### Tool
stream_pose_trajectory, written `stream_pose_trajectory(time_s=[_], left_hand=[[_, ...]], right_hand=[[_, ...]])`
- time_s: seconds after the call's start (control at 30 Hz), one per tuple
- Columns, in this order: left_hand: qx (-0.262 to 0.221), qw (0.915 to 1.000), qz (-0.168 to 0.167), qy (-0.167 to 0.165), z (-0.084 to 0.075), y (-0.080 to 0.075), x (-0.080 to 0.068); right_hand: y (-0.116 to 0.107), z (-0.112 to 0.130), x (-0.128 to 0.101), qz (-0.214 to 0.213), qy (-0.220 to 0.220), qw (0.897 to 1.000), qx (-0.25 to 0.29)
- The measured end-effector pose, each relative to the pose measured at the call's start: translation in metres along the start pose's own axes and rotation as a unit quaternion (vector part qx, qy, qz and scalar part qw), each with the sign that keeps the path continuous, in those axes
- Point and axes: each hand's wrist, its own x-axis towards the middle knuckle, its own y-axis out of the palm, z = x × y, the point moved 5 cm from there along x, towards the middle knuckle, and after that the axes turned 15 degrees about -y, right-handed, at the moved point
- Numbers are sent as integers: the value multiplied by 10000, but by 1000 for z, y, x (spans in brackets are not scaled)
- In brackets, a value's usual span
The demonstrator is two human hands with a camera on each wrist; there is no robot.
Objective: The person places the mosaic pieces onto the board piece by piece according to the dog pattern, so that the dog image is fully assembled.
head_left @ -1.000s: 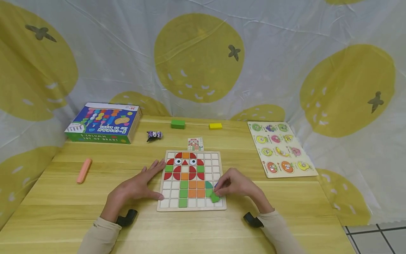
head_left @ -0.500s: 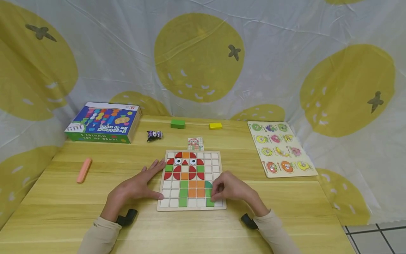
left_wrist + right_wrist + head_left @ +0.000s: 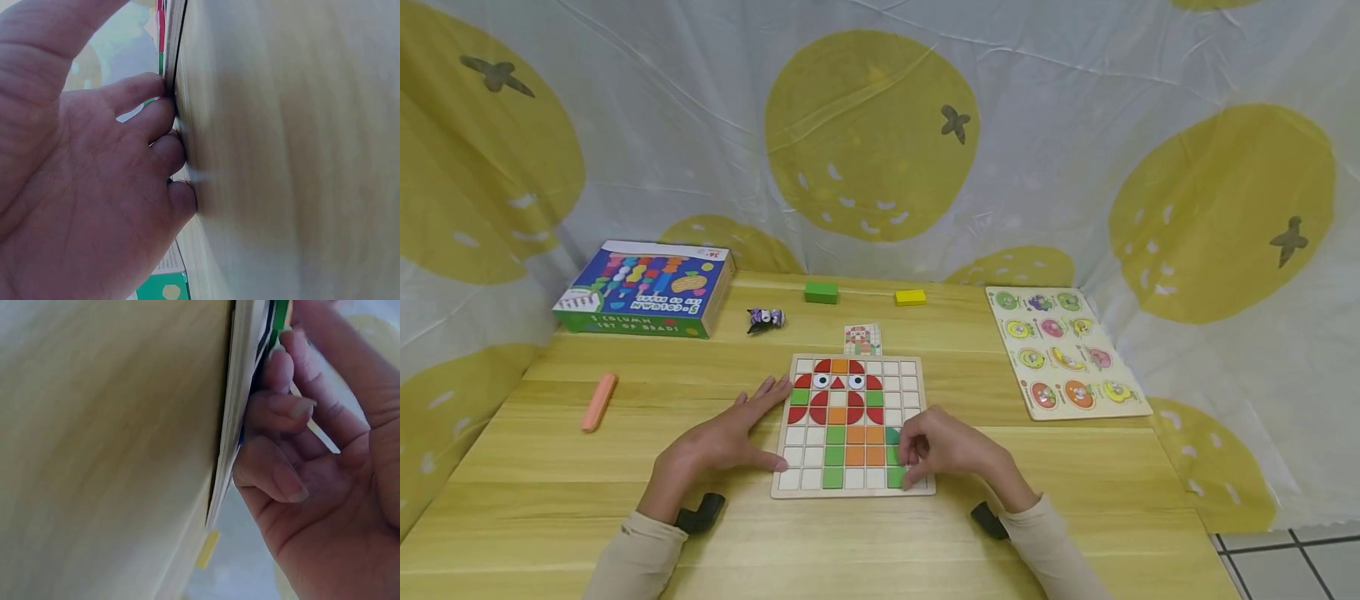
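Note:
A square wooden mosaic board [image 3: 904, 497] holds red, orange, green and white tiles and two eye tiles in its grid. My left hand [image 3: 722, 442] rests at its left edge with the fingers spread and the thumb on the lower left corner. My right hand [image 3: 951, 450] has curled fingers over the lower right of the board. Its thumb touches a green tile [image 3: 896, 477] lying in the bottom row; a teal tile [image 3: 892, 435] lies above. In the right wrist view a blue sliver [image 3: 242, 434] shows between the curled fingers and board; whether it is held is unclear.
Behind the board lies a small pattern card [image 3: 862, 339]. Farther back are a green block [image 3: 821, 292], a yellow block [image 3: 910, 297], a small figurine [image 3: 766, 320] and a bead-set box [image 3: 643, 290]. A fruit puzzle board [image 3: 1067, 353] lies right, an orange stick [image 3: 599, 402] left.
The green tile, tilted in my right hand a second ago, now lies flat in the bottom row. My right fingertips have since parted, with the thumb lower on the tile. The left hand stays still.

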Motion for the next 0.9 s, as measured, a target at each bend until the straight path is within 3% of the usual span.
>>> stream_pose_trajectory(time_s=[0.23,0.33,0.43,0.57,0.73,0.9], left_hand=[[6,10000,22,17,1,2,2],[7,10000,22,33,1,1,2],[-13,10000,30,45,2,0,1],[-23,10000,37,11,3,-3,0],[9,10000,36,-39,3,-3,-1],[13,10000,27,46,1,0,-1]], right_hand=[[-1,2,2,44,37,9999,-124],[-7,4,8,-138,-87,9995,-276],[-14,8,24,-358,-300,9970,-613],[-17,9,57,-314,-400,9937,-997],[-18,7,93,-20,-242,9918,-1253],[-19,0,107,149,65,9906,-1360]])
